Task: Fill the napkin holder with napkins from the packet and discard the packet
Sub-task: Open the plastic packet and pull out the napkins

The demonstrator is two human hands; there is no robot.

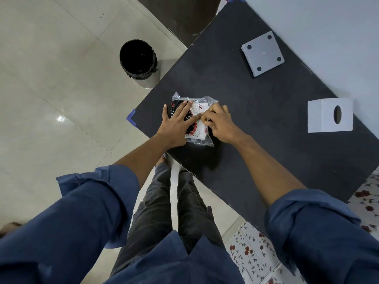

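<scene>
Both forearms reach forward from rolled blue sleeves to meet over the packet (pixel 196 121), which lies near the left front corner of the dark surface (pixel 256 119).

The left hand (pixel 176 125) lies flat and palm down on the packet's left half, fingers straight and spread, the wrist at the surface's edge. It presses rather than grips; nothing is closed in it.

The right hand (pixel 219 121) is curled knuckles up over the packet's right side, fingertips bunched and pinching the plastic near its middle, touching the tip of a left finger.

The packet is clear crinkled film, glossy, with loose twisted corners sticking out at the far end and a flap at the near end. Inside shows a white folded stack with black and red print and a small round red-ringed mark.

The surface is matt, slightly grainy black, a slanted rectangle with blue tape on its left corner.

Well to the right of the packet stands the holder (pixel 330 115), a smooth white box with an oval slot in its top face.

Further off lies a flat pale grey square plate (pixel 263 56) with 4 dark dots at its corners.

On the glossy cream floor tiles, just beside the surface's left edge, stands a round bin (pixel 139 62) lined with a crumpled black bag.
</scene>
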